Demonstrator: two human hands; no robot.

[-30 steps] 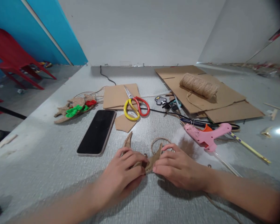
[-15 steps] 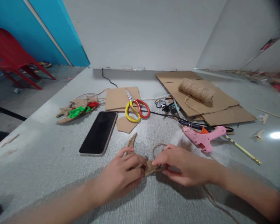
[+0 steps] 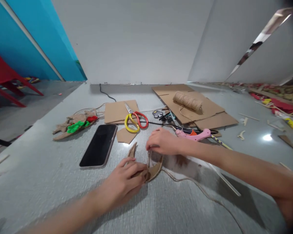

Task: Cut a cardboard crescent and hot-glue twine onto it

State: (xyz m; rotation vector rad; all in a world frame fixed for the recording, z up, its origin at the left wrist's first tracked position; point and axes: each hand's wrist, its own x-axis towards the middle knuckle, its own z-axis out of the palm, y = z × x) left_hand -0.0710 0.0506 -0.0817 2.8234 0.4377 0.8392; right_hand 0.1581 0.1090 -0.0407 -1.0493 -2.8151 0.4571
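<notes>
A crescent-shaped cardboard piece (image 3: 154, 171) lies low over the table in front of me, its edge wrapped with twine in places. My left hand (image 3: 127, 177) is closed on its middle, with one pointed tip rising past the fingers. My right hand (image 3: 164, 141) is just beyond the crescent, fingers pinched on a strand of jute twine (image 3: 148, 159) that runs down to the piece. Its fingertips are partly hidden. More of the twine trails off the crescent's right side toward the bottom right.
A phone (image 3: 99, 146), a cardboard pentagon (image 3: 126, 136) and scissors (image 3: 132, 121) lie beyond my left hand. A pink glue gun (image 3: 194, 135) sits behind my right forearm. A twine roll (image 3: 188, 101) rests on cardboard sheets (image 3: 216, 122). A decorated cardboard piece (image 3: 75, 123) is at left; a glue stick (image 3: 226, 180) at right.
My right hand has moved from the crescent's right end forward and left, drawing the twine up. My left hand keeps its hold. The whole view has shifted a little.
</notes>
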